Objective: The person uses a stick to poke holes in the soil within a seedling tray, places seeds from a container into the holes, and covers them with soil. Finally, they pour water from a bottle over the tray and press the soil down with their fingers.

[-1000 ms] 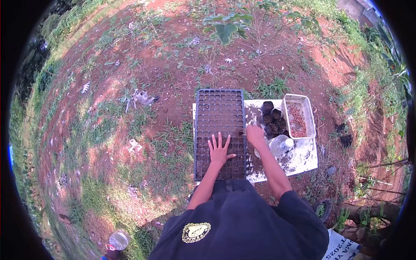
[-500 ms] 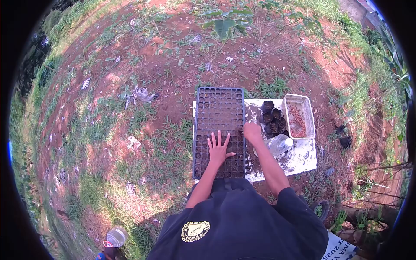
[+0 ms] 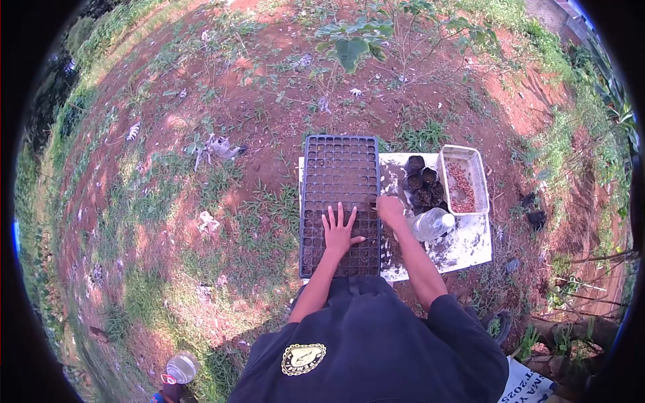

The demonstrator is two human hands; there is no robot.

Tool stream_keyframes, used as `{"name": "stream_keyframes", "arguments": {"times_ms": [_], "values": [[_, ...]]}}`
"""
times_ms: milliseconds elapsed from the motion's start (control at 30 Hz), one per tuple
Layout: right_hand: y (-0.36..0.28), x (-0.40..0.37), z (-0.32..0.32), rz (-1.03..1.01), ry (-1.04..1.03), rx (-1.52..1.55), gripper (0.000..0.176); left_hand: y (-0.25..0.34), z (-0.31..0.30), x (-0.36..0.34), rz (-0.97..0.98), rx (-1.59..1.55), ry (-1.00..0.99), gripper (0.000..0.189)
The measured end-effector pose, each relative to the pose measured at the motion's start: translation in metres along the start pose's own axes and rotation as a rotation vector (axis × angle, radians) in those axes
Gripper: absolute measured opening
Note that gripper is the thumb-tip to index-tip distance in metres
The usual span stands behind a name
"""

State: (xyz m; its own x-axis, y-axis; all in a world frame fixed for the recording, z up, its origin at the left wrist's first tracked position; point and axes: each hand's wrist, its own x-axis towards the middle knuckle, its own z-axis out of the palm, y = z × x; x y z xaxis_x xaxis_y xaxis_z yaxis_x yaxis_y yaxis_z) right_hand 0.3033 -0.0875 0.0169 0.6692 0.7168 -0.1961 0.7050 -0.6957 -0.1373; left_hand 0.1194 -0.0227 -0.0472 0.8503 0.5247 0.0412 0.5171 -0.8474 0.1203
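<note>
A black seedling tray (image 3: 340, 181) with many small cells, filled with dark soil, lies on a white board (image 3: 470, 242). My left hand (image 3: 337, 235) rests flat on the tray's nearer half, its fingers spread. At the tray's right edge my right hand (image 3: 392, 212) is closed, with something small and dark poking out toward the cells; what it is stays hidden. Right of that hand a clear plastic bottle (image 3: 427, 225) with a white cap lies tilted. Beyond it are several black soil-filled seedling bags (image 3: 416, 180) and a clear plastic container (image 3: 480, 181) holding small reddish-brown pieces.
Loose soil is scattered over the board. Grass and reddish earth surround it, with a leafy plant (image 3: 352, 50) ahead. Another clear bottle (image 3: 181, 367) stands at the lower left, and a printed white sack (image 3: 527, 383) lies at the lower right.
My right hand has shifted slightly down, toward me, along the tray's right edge. My left hand stays in place on the tray.
</note>
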Motion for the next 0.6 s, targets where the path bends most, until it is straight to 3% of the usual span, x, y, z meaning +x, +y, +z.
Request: {"name": "stream_keyframes", "arguments": {"times_ms": [100,267,467,600], "values": [[0.012,0.007,-0.003,0.025,-0.128,0.125,0.016,-0.001,0.000,0.001,0.004,0.005,0.008,0.107],[0.009,-0.001,0.027,0.053,0.064,0.044,0.012,0.000,0.000,0.001,0.001,-0.011,0.004,0.107],[0.016,-0.007,-0.007,0.033,-0.057,0.216,0.014,0.000,0.001,0.000,0.003,0.002,0.024,0.108],[0.011,-0.007,0.021,0.057,0.116,0.096,0.015,-0.001,0.001,0.001,0.012,0.010,0.035,0.109]]}}
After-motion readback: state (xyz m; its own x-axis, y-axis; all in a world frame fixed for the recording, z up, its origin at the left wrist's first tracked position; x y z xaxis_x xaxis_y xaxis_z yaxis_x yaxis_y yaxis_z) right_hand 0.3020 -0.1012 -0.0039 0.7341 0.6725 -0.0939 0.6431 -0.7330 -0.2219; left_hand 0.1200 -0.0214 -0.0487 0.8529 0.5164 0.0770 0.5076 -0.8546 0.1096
